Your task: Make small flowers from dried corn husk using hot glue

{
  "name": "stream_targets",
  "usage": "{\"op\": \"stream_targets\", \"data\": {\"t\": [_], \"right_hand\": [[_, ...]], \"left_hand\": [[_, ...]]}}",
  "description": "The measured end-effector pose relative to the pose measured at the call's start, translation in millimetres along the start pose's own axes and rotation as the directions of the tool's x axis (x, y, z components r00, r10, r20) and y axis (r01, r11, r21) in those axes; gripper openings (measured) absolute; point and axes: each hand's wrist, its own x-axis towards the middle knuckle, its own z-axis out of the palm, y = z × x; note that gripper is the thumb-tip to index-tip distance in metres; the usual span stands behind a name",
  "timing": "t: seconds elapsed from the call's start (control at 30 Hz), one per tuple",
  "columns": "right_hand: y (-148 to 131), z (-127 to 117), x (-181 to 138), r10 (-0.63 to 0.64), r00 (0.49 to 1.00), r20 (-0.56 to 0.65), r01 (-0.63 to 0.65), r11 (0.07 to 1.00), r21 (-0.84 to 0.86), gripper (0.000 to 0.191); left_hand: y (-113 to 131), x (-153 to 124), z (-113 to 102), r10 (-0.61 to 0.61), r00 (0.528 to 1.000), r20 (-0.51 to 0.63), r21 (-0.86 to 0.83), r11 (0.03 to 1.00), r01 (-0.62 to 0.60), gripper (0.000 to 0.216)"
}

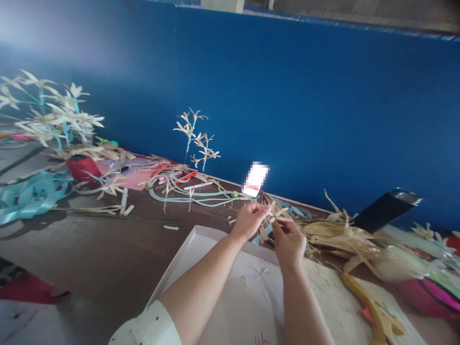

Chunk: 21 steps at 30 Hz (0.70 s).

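My left hand (250,219) and my right hand (289,241) meet above the far edge of a shallow white box lid (219,287). Both sets of fingertips are pinched on a small pale husk flower (276,211), whose petals stick out between them. Behind the fingers lie loose husk scraps and light blue ribbon, partly hidden. Inside the lid a star-shaped mark and a small pale scrap can be made out.
Dried husks (334,235) and a black bottle (384,211) lie to the right, above a yellow glue gun (377,311). A bright phone (255,179) leans at the blue wall (305,96). Leftward are husk flowers (64,110), red thread (83,167) and blue ribbon (34,194).
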Motion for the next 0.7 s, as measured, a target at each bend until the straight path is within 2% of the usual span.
{"op": "stream_targets", "data": {"t": [0.2,0.37,0.5,0.7], "right_hand": [[3.3,1.2,-0.4,-0.196,0.98,-0.028,0.191,0.972,-0.137,0.033],[2.2,1.9,-2.7,-0.244,0.969,-0.018,0.24,0.962,-0.131,0.033],[2.4,2.2,-3.7,-0.285,0.959,-0.007,0.283,0.955,-0.09,0.028],[3.2,2.0,-3.2,-0.375,0.927,0.017,0.375,0.92,-0.116,0.029]], "left_hand": [[2.0,-1.3,-1.6,0.084,0.996,-0.004,0.048,0.995,-0.083,0.031],[-0.9,0.5,-0.2,0.095,0.995,-0.036,0.063,0.994,-0.092,0.022],[-2.7,0.8,-0.9,0.09,0.994,-0.06,0.076,0.993,-0.085,0.022],[-6.7,3.2,-0.6,0.096,0.988,-0.117,0.137,0.987,-0.08,0.022]]}}
